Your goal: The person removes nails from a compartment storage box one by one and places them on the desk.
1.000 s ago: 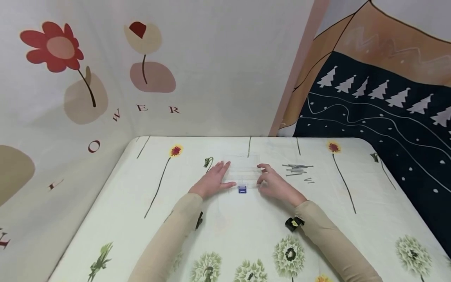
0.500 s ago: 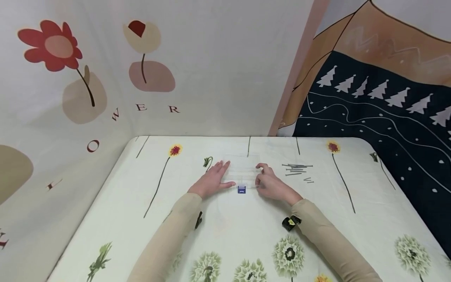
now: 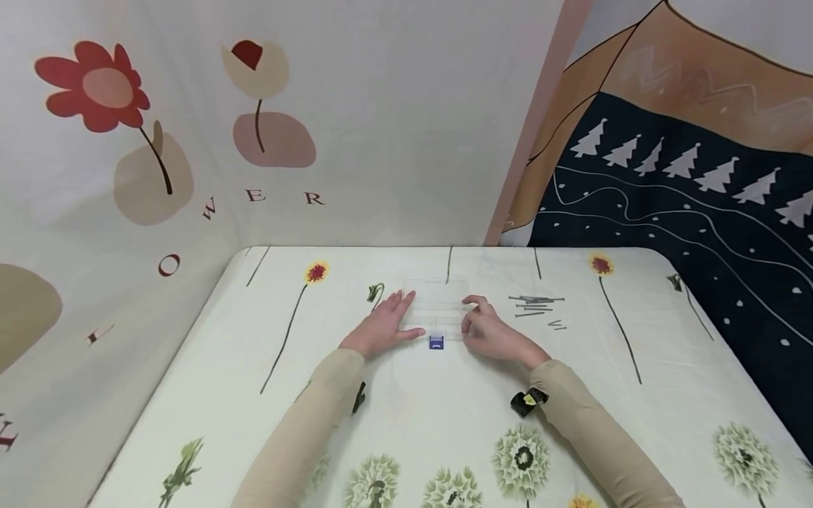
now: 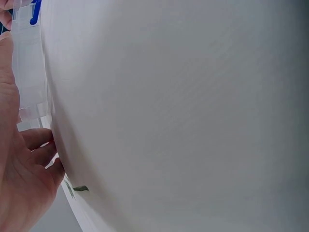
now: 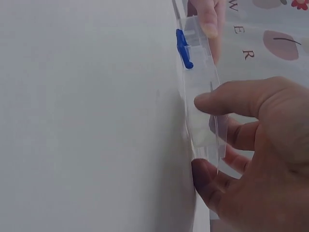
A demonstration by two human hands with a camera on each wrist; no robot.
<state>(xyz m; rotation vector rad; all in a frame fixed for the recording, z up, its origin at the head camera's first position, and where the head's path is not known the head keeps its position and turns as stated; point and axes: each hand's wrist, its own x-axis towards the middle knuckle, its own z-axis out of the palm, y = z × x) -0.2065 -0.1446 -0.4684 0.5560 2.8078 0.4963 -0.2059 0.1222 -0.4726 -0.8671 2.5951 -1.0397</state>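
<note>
A clear plastic box (image 3: 441, 319) with a blue latch (image 3: 436, 342) on its front lies flat on the table between both hands. My left hand (image 3: 382, 328) rests along the box's left side, fingers extended and thumb reaching to its front edge. At the right end, my right hand (image 3: 495, 331) holds the box. In the right wrist view its thumb lies against the front wall, while the other fingers bend round the end. Being transparent, the box's lid is hard to make out, and I cannot tell how it stands.
Several grey nails (image 3: 535, 302) lie in a loose pile right of the box, with a few smaller ones (image 3: 557, 325) nearer me. A flower-printed cloth (image 3: 394, 409) covers the table. Patterned curtains (image 3: 406, 127) hang behind and at both sides.
My right hand has shifted very slightly against the box's right end. The left hand, the box and the nails stay where they were.
</note>
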